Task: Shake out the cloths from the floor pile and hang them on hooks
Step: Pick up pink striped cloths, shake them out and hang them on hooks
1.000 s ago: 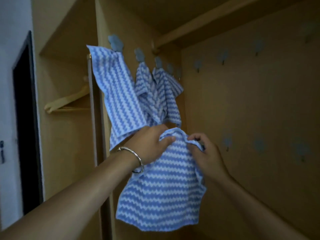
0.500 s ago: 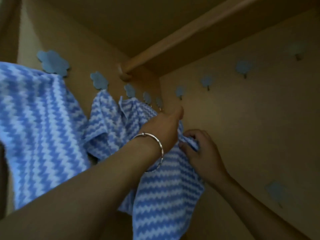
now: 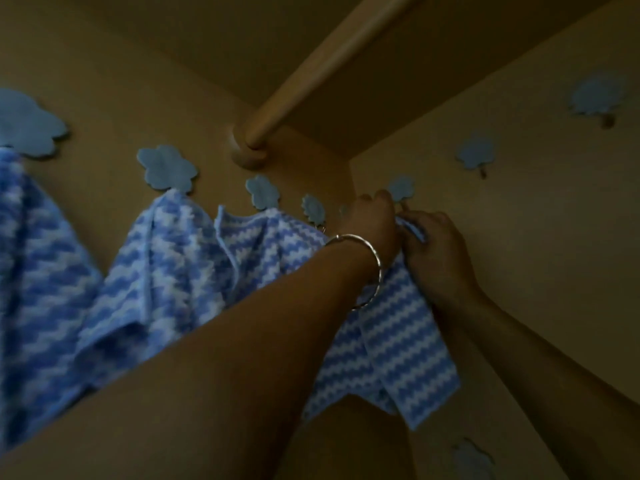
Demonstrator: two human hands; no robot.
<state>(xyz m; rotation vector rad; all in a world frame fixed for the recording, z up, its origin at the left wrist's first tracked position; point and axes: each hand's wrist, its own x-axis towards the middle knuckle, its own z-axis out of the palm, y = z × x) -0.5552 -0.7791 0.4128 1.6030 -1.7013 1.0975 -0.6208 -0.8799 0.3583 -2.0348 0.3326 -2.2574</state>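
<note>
A blue-and-white zigzag cloth (image 3: 391,348) hangs from both my hands inside a wooden wardrobe. My left hand (image 3: 372,225), with a silver bangle on the wrist, pinches its top edge. My right hand (image 3: 438,247) grips the same edge right beside it. Both hands are raised to a blue flower-shaped hook (image 3: 401,188) near the corner, on the back wall. Three more zigzag cloths hang from flower hooks on the left wall: one at the far left (image 3: 31,271), one in the middle (image 3: 162,265), one nearer the corner (image 3: 270,247).
A wooden rail (image 3: 311,77) runs overhead into a round socket on the left wall. More blue flower hooks (image 3: 475,154) dot the back wall, bare, one at the upper right (image 3: 599,95) and one low down (image 3: 472,459). Another bare hook (image 3: 313,209) sits by the corner.
Both hands have lifted the cloth from chest height up to the hook by the corner. The view has tilted upward and moved closer to the hooks.
</note>
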